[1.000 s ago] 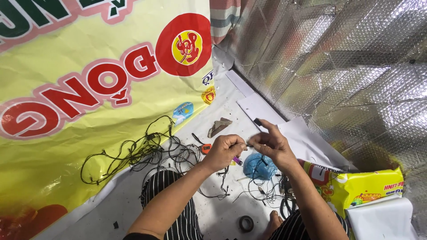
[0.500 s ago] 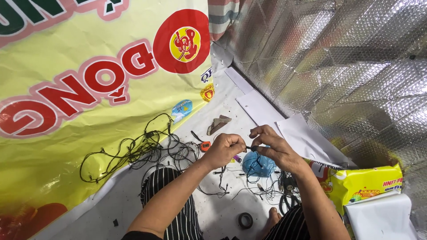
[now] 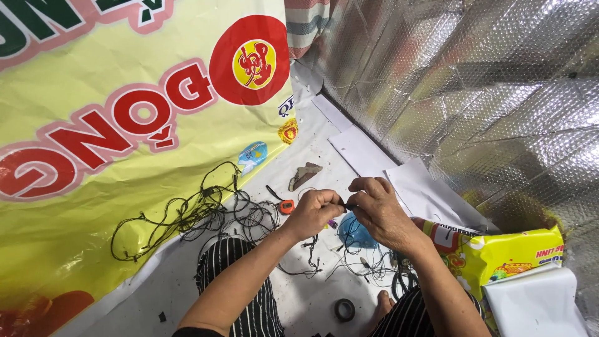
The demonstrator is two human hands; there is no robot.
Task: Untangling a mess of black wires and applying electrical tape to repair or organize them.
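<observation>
Looking down from the head camera, the left hand and right hand meet fingertip to fingertip above the floor, both pinched shut on a small dark wire piece held between them. Below lie a blue bundle, an orange tape measure, a tangle of black wires and a black tape roll. Right of them sits a yellow packet.

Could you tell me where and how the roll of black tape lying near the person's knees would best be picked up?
The roll of black tape lies flat on the white sheet, hole facing up. Coming from above, I would pinch its ring wall, one finger in the hole and the thumb outside. Both hands look busy with a thin wire.
</observation>
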